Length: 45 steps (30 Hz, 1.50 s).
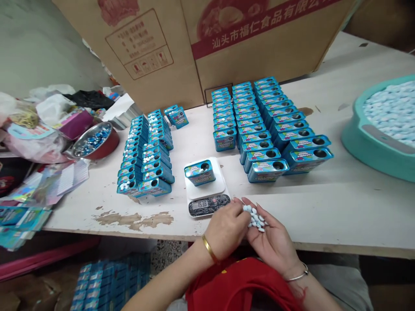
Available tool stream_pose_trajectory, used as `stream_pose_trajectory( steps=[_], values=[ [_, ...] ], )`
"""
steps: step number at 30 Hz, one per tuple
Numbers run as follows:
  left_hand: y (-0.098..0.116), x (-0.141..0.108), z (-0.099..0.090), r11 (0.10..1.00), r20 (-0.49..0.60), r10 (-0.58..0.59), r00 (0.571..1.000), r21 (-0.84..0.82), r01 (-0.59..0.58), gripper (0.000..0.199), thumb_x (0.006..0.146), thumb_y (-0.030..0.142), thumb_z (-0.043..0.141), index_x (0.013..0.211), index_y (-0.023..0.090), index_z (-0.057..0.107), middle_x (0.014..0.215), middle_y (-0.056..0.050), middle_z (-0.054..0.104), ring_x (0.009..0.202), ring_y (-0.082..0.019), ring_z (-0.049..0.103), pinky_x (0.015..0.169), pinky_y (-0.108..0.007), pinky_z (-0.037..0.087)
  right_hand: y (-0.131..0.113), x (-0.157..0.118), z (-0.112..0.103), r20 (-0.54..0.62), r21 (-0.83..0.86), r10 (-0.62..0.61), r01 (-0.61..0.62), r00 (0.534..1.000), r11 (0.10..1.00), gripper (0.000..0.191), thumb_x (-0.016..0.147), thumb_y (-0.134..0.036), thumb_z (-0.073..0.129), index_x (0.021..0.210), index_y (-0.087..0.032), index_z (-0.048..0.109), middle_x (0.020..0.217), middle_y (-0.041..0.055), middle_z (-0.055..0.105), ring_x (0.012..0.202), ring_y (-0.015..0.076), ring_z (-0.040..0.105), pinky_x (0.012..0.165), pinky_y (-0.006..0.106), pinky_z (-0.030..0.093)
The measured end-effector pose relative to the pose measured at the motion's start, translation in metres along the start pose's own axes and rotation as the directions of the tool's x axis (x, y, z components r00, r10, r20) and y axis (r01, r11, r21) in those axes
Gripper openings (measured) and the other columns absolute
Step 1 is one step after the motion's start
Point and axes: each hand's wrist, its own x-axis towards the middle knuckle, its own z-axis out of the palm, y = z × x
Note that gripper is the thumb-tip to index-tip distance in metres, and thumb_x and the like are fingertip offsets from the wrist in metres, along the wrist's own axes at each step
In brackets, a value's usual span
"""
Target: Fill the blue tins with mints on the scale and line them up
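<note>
My right hand (270, 244) is palm up just past the table's front edge, cupping a small heap of pale blue candies (255, 219). My left hand (225, 229), wearing a gold bangle, has its fingertips bunched against that heap, with a candy showing at the tips. Close to my left hand stands a white digital scale (205, 201), its display reading about 153.8. A blue rectangular tin (200, 172) with a round hole in its top sits on the scale. Both hands are above the table's edge, apart from the scale.
Rows of matching blue tins (256, 125) stand close together on the white table (324, 216). A teal basin of pale candies (385, 125) is at right, and a steel bowl (92, 140) at left. Cardboard boxes (253, 39) stand behind. Blue cards (110, 280) are stacked below the table.
</note>
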Motion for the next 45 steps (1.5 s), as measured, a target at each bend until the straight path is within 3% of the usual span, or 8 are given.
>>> stream_pose_trajectory(
  steps=[9,14,16,19,24,32,40,45],
  values=[
    [-0.002,-0.002,-0.001,0.981,-0.311,-0.035,0.95,-0.193,-0.027,0.012,0.087,0.018,0.045,0.087,0.017,0.057,0.086,-0.006,0.057,0.078,-0.015,0.052,0.07,-0.027,0.045,0.002,-0.002,-0.003,-0.067,0.082,-0.001,0.006,0.998,0.997,0.028,0.09,-0.011,0.039,0.097,-0.009,0.066,0.087,0.0087,0.073,0.081,0.0126,0.07,0.076,0.024,0.057],
    [-0.039,0.004,-0.042,0.987,-0.694,-0.148,0.704,-0.149,0.061,0.008,0.085,0.017,0.053,0.092,0.018,0.057,0.09,-0.005,0.059,0.088,-0.016,0.054,0.08,-0.031,0.042,0.006,-0.007,0.006,-0.069,0.082,-0.009,0.014,0.998,0.997,0.023,0.088,-0.013,0.044,0.091,-0.007,0.066,0.1,0.0161,0.071,0.106,0.0259,0.062,0.086,0.036,0.055],
    [-0.056,0.008,-0.056,0.983,-0.728,-0.178,0.662,-0.098,0.156,0.007,0.085,0.02,0.056,0.091,0.019,0.06,0.089,-0.004,0.061,0.088,-0.016,0.055,0.082,-0.032,0.039,0.006,-0.008,0.007,-0.075,0.077,-0.015,0.02,0.997,0.997,0.022,0.087,-0.013,0.045,0.091,-0.007,0.066,0.102,0.017,0.07,0.111,0.0277,0.058,0.088,0.036,0.055],
    [-0.075,0.009,-0.068,0.969,-0.689,-0.197,0.698,-0.03,0.245,0.013,0.086,0.027,0.057,0.096,0.021,0.063,0.093,-0.003,0.063,0.09,-0.016,0.056,0.085,-0.034,0.036,0.005,-0.009,0.007,-0.082,0.067,-0.02,0.025,0.996,0.997,0.023,0.087,-0.013,0.044,0.091,-0.007,0.066,0.102,0.0168,0.07,0.113,0.0273,0.057,0.089,0.036,0.054],
    [-0.086,-0.003,-0.061,0.966,-0.733,-0.187,0.654,-0.015,0.259,0.021,0.09,0.029,0.049,0.098,0.022,0.066,0.102,-0.005,0.063,0.097,-0.017,0.055,0.089,-0.036,0.036,-0.001,-0.008,0.002,-0.092,0.053,-0.047,0.052,0.995,0.997,0.023,0.088,-0.013,0.042,0.092,-0.009,0.065,0.102,0.0155,0.07,0.114,0.0267,0.056,0.089,0.036,0.054],
    [-0.089,-0.004,-0.053,0.977,-0.565,-0.102,0.819,0.099,0.19,0.034,0.093,0.039,0.04,0.121,0.028,0.057,0.136,-0.005,0.047,0.121,-0.023,0.042,0.101,-0.043,0.029,-0.004,-0.006,-0.002,-0.098,0.021,-0.084,0.086,0.992,0.996,0.024,0.088,-0.013,0.041,0.095,-0.01,0.064,0.102,0.0143,0.07,0.113,0.0247,0.057,0.088,0.034,0.055],
    [-0.109,-0.01,-0.076,0.98,-0.698,-0.175,0.695,-0.053,0.194,0.033,0.095,0.032,0.036,0.12,0.023,0.057,0.128,-0.007,0.054,0.119,-0.018,0.048,0.101,-0.04,0.036,-0.014,-0.002,-0.012,-0.118,0.024,-0.13,0.134,0.984,0.991,0.024,0.089,-0.014,0.04,0.097,-0.01,0.063,0.106,0.0144,0.069,0.114,0.0257,0.056,0.088,0.035,0.055],
    [-0.118,-0.015,-0.079,0.975,-0.688,-0.201,0.697,-0.068,0.213,0.031,0.094,0.032,0.04,0.116,0.022,0.059,0.122,-0.006,0.059,0.116,-0.018,0.051,0.099,-0.04,0.039,-0.015,0.001,-0.014,-0.11,0.029,-0.136,0.139,0.985,0.99,0.025,0.089,-0.014,0.041,0.099,-0.009,0.062,0.109,0.0158,0.067,0.114,0.0278,0.056,0.088,0.035,0.055]
  ],
)
